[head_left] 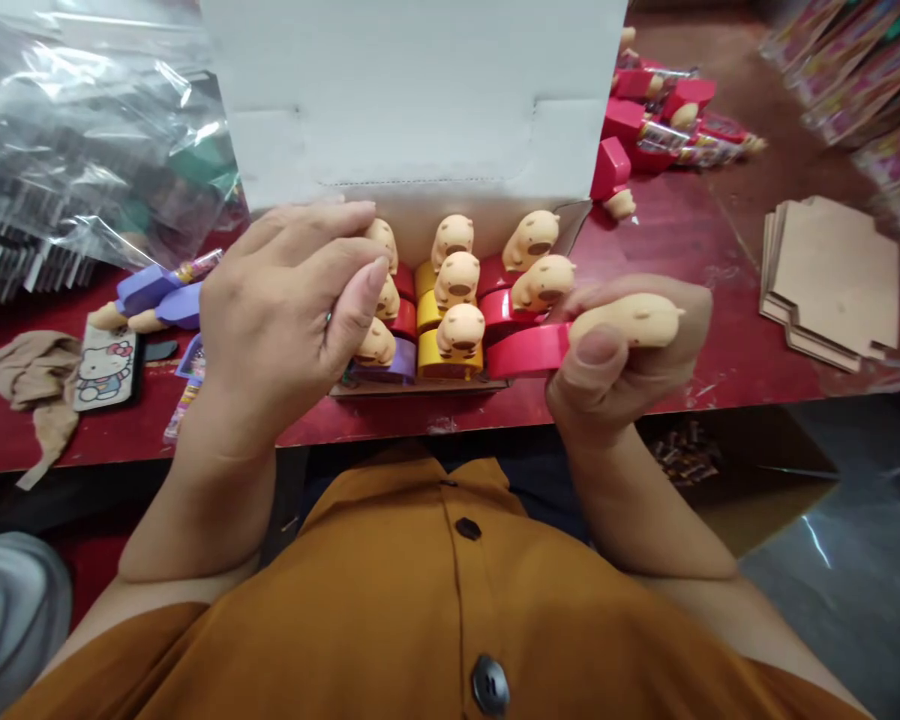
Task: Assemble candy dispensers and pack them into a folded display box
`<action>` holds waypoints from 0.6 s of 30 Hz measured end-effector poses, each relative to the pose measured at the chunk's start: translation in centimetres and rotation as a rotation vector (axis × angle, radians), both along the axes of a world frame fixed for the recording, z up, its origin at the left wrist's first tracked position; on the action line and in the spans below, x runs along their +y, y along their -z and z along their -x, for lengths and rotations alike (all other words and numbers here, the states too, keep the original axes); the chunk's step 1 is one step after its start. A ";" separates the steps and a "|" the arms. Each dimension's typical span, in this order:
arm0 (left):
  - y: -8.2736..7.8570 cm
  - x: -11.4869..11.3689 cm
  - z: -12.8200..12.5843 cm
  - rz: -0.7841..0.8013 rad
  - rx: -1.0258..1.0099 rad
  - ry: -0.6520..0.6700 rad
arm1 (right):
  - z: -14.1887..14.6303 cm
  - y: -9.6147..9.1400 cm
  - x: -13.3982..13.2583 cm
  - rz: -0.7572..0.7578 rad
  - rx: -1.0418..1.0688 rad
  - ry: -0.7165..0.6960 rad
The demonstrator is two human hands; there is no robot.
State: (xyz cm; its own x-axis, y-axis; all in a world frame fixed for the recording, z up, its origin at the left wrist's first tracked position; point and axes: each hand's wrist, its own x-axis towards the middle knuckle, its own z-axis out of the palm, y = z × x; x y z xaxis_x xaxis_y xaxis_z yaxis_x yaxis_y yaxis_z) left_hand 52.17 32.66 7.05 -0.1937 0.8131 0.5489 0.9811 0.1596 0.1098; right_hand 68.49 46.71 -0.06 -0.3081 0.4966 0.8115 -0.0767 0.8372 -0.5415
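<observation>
Between thumb and fingers, my right hand (622,370) grips a toy with a tan animal figure (637,318) on one end and a pink base (529,350). It is tilted sideways at the front right corner of a white cardboard box (420,90), whose lid stands up. Inside the box are rows of similar toys with tan animal heads (456,278) on red, yellow and purple bases. My left hand (277,290) lies over the box's left side, fingers stretched out, nothing visibly gripped. Its fingertips are at the left row's figures and partly hide them.
A pile of pink toys (652,120) lies behind the box on the right. Flat cardboard pieces (832,270) are stacked farther right. At left are purple toys (150,290), a Hello Kitty phone case (106,365), a tan cloth (34,370) and clear plastic bags (105,110).
</observation>
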 end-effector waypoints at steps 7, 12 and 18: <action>0.0 -0.3 0.3 -0.079 -0.150 0.060 | 0.3 2.6 0.5 -0.172 -0.222 0.047; -1.4 1.8 4.8 -0.364 -0.665 -0.073 | 0.1 4.0 0.5 -0.085 -0.072 0.090; -6.7 4.0 7.8 -0.101 -0.661 -0.081 | -2.1 3.4 -0.3 0.203 0.151 0.066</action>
State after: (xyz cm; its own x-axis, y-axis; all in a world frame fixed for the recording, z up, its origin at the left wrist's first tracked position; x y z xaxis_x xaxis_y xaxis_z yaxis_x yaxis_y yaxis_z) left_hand 44.35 36.61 13.76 -0.5738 0.7324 0.3665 0.6873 0.1873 0.7018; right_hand 70.59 46.37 -3.45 -0.1522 0.6690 0.7275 -0.1184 0.7184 -0.6854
